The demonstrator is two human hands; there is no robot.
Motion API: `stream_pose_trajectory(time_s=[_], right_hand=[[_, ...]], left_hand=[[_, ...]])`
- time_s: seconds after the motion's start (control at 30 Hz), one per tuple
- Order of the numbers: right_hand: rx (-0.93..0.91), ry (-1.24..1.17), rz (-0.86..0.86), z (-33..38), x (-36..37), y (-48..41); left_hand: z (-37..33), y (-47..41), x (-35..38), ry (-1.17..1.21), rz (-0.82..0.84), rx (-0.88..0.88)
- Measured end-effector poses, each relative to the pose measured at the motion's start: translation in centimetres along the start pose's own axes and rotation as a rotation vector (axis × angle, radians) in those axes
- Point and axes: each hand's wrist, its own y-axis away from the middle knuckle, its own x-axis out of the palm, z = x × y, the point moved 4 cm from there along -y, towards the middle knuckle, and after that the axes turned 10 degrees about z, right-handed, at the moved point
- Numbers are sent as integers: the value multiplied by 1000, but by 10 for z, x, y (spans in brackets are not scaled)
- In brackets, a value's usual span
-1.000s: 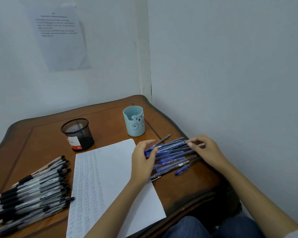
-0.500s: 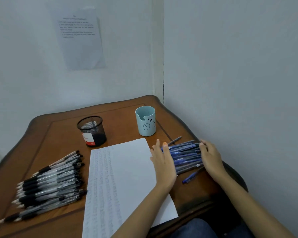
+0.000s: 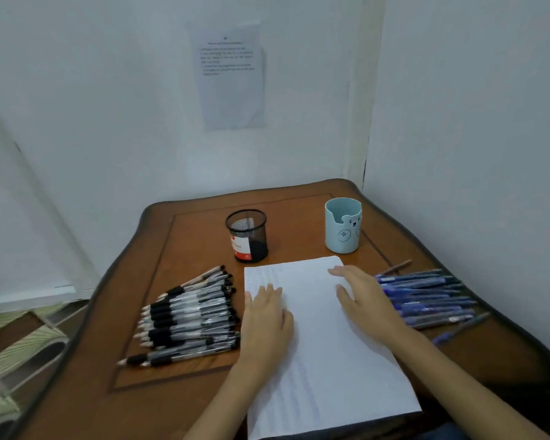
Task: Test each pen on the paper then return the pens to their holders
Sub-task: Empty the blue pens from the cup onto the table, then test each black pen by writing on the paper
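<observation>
A white sheet of paper [image 3: 324, 354] with faint rows of blue marks lies in the middle of the wooden table [image 3: 188, 249]. My left hand [image 3: 267, 315] rests flat on the paper's left edge and holds nothing. My right hand [image 3: 365, 300] lies flat over the paper's right side, fingers straight. A pile of black pens [image 3: 188, 315] lies left of the paper, a pile of blue pens [image 3: 429, 296] right of it. Behind the paper stand a black mesh holder [image 3: 247, 235] and a light blue bear cup holder [image 3: 343, 225], both without pens showing.
The table stands in a corner, with walls close behind and to the right. A printed notice [image 3: 231, 74] hangs on the back wall. One blue pen [image 3: 458, 328] lies apart near the right front edge. Tiled floor [image 3: 16, 350] shows at the left.
Both hands have left the blue pens and moved left onto the paper. The camera has turned left, so the table sits further right in view.
</observation>
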Motion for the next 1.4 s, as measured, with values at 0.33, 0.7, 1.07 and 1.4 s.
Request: stream_pose_trajectory(time_s=[0.33,0.7,1.07,1.4], right_hand=[[-20,369,296,13,58,-16],[-7,379,126,36,51,-12],[-224,-274,141,120,88,-7],[-85,-285,111,113,93,-19]], left_hand=[[20,10,0,-547,-20,103],[42,58,-51,-129,-391,183],[112,79,-69,-14,-382,-73],[110,76,-68,-12,-394,-47]])
